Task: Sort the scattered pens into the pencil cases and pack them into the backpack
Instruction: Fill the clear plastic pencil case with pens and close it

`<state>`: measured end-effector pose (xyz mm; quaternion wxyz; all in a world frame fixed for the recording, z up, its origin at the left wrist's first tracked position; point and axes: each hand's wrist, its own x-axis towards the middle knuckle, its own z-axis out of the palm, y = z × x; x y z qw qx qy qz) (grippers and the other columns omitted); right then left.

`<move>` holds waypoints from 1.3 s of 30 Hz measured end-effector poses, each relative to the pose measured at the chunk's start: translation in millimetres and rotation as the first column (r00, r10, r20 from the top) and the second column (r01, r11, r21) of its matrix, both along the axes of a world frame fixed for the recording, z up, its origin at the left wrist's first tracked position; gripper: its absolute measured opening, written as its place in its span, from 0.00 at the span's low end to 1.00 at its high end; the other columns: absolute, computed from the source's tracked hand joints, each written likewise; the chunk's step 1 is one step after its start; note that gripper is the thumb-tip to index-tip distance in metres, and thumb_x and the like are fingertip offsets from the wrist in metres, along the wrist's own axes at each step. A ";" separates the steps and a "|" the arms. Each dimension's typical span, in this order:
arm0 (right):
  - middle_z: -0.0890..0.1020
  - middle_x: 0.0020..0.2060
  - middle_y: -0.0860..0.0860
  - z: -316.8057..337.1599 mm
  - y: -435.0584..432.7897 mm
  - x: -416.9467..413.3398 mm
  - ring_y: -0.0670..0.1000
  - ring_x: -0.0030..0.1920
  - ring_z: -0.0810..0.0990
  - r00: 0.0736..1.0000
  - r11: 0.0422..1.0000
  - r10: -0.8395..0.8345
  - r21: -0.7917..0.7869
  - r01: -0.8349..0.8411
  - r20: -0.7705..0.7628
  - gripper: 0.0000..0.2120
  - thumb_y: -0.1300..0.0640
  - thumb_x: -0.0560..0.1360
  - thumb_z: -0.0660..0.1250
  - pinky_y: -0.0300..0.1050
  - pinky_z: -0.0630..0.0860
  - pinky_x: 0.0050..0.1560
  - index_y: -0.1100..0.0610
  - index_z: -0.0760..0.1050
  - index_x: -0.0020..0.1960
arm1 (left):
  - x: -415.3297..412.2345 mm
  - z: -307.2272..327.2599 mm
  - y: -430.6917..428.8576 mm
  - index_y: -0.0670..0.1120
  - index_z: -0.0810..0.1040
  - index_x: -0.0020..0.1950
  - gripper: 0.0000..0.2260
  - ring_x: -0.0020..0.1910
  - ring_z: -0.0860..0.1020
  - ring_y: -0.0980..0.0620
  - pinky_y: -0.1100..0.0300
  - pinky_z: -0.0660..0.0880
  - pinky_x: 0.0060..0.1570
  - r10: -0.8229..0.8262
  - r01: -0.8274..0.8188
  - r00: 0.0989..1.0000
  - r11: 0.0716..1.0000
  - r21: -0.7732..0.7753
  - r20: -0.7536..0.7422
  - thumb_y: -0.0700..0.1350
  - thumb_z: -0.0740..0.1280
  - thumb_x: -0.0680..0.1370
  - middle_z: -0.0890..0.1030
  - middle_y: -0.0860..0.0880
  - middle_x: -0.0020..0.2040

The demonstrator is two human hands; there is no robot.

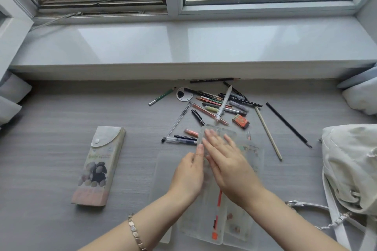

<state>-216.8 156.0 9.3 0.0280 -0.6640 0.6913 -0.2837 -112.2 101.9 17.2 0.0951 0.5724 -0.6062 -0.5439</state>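
Near edge, centre: a translucent pencil case (252,159) lies on the tabletop (61,120), its long axis running from the near edge toward the far edge. An orange pen (218,210) shows inside it, lying along that axis. Whether its lid is up or down cannot be settled.

The left hand (188,175) has its grip clamped on the case's left edge, thumb on top. The right hand (228,165) lies flat on the case, fingers straight and apart, holding nothing.

Mid-depth: a printed pencil case (100,169) lies well apart toward the left edge, flap snapped down. The backpack (350,165) sits at the right edge.

Just left of the case's far end lies a dark pen (184,137), its long axis running left to right. Judged, the left hand is nearer to it.

Farther on, the scattered pens (220,104) and an eraser (240,121) lie directly beyond both hands, toward the far edge, below the windowsill (183,47).
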 end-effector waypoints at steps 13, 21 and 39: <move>0.62 0.71 0.60 -6.2 -12.9 -16.8 0.60 0.71 0.57 0.932 0.960 0.028 0.269 0.075 -0.362 0.33 0.37 0.77 0.42 0.57 0.55 0.64 0.58 0.69 0.66 | -4.5 -8.6 -12.1 0.47 0.79 0.57 0.27 0.56 0.76 0.54 0.60 0.69 0.57 0.008 -0.006 1.000 0.993 0.115 -0.020 0.64 0.50 0.77 0.80 0.52 0.54; 0.83 0.45 0.53 10.1 -59.6 -81.7 0.54 0.49 0.80 0.942 0.951 -0.299 0.125 0.282 0.153 0.13 0.53 0.72 0.61 0.44 0.73 0.50 0.58 0.82 0.44 | -10.3 -2.2 -36.1 0.54 0.68 0.38 0.16 0.42 0.69 0.56 0.61 0.65 0.43 0.033 -0.036 0.998 0.996 0.082 0.045 0.59 0.48 0.80 0.69 0.59 0.37; 0.76 0.34 0.49 1.2 -51.2 -109.0 0.48 0.34 0.73 0.871 0.899 -0.405 0.296 0.323 0.280 0.08 0.66 0.65 0.72 0.35 0.69 0.35 0.59 0.78 0.43 | 11.1 0.5 -40.8 0.45 0.75 0.58 0.26 0.55 0.74 0.50 0.58 0.68 0.55 0.137 -0.157 0.985 0.964 0.215 0.102 0.61 0.47 0.79 0.77 0.48 0.56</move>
